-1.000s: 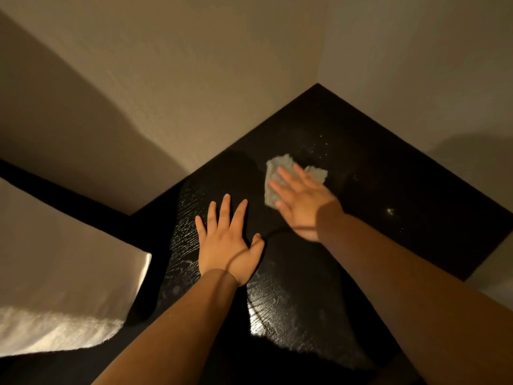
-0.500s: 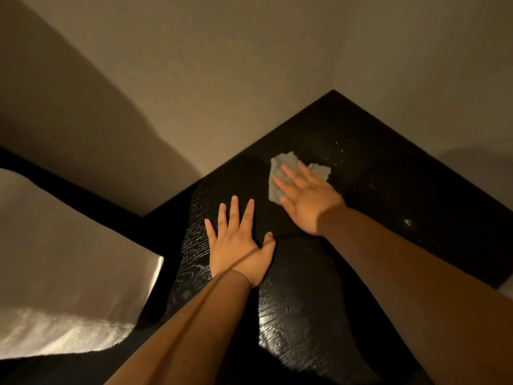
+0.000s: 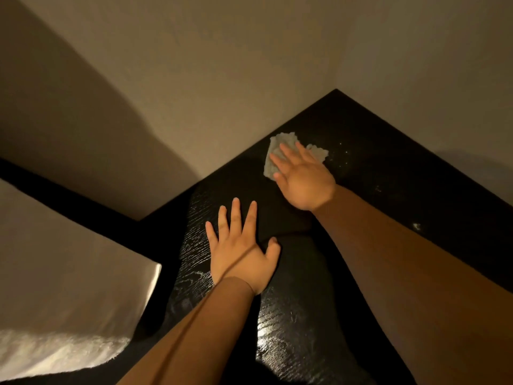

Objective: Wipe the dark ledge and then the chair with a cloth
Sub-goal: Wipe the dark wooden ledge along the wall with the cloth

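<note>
Resting flat on one dark ledge (image 3: 394, 168): two hands (image 3: 241, 255) (image 3: 304, 180), one cloth (image 3: 283, 140).

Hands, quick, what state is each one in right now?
Left hand: open, flat on the dark wood-grain ledge.
Right hand: open, pressing the crumpled pale cloth.

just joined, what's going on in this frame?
A person is wiping the dark ledge. The right hand presses a pale cloth flat onto it, close to the wall and toward the far corner. The left hand rests flat on the ledge nearer the camera, holding nothing. Pale specks lie on the ledge just right of the cloth. A white fabric sits at the left.
</note>
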A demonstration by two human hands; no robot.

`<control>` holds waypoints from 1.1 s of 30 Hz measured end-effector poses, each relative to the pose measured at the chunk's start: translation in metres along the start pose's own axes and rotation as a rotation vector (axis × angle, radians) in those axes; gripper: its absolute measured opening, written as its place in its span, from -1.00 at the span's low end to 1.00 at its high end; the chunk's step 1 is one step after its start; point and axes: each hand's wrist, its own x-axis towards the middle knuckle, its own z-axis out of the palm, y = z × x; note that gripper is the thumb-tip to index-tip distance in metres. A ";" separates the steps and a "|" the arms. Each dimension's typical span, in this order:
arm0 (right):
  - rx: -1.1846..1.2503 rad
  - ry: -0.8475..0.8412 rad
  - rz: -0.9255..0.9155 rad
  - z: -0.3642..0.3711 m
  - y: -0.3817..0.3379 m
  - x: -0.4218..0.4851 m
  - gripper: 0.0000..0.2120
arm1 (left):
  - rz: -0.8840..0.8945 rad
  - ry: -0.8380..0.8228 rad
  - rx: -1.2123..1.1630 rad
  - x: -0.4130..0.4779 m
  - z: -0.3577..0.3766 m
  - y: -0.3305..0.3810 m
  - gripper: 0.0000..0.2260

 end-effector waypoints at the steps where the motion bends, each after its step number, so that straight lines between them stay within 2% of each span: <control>1: 0.002 0.005 0.053 -0.001 -0.006 0.008 -0.46 | 0.000 0.002 -0.004 0.000 0.000 0.000 -0.24; 3: 0.019 -0.002 0.089 0.001 -0.024 0.009 -0.46 | -0.003 0.001 -0.007 0.001 0.000 -0.001 -0.24; 8: 0.043 -0.019 -0.182 0.015 -0.035 -0.064 -0.46 | 0.006 0.007 -0.027 0.000 0.000 -0.003 -0.26; 10: 0.004 -0.043 -0.205 0.010 -0.019 -0.065 -0.45 | 0.003 0.018 -0.025 0.000 0.000 -0.003 -0.25; 13: -0.111 0.018 -0.084 0.005 0.009 -0.034 -0.39 | -0.005 0.022 -0.031 0.001 0.001 -0.002 -0.25; 14: -0.088 0.015 -0.003 0.003 0.013 -0.028 -0.35 | -0.006 0.028 -0.043 0.000 0.001 -0.002 -0.25; 16: -0.026 -0.009 0.104 0.004 0.005 -0.029 -0.41 | -0.010 0.029 -0.059 0.001 0.000 -0.001 -0.25; 17: -0.028 -0.014 0.099 0.006 -0.004 -0.037 -0.44 | -0.014 0.021 -0.060 0.000 -0.001 0.000 -0.25; 20: -0.027 -0.071 -0.064 0.007 -0.030 -0.079 -0.47 | 0.005 0.004 -0.042 -0.002 -0.006 -0.002 -0.26; 23: 0.006 -0.078 -0.139 0.009 -0.015 -0.081 -0.47 | 0.138 0.108 0.003 0.024 -0.019 -0.020 -0.34; 26: -0.028 -0.046 -0.005 0.006 0.000 -0.039 -0.46 | 0.104 0.146 -0.012 0.061 -0.027 -0.034 -0.32; 30: 0.014 -0.021 0.170 -0.002 -0.010 0.006 -0.44 | 0.029 0.091 -0.017 0.089 -0.015 -0.032 -0.29; 33: 0.014 -0.005 0.062 0.005 -0.029 0.007 -0.44 | 0.029 0.081 0.001 0.096 -0.011 -0.033 -0.27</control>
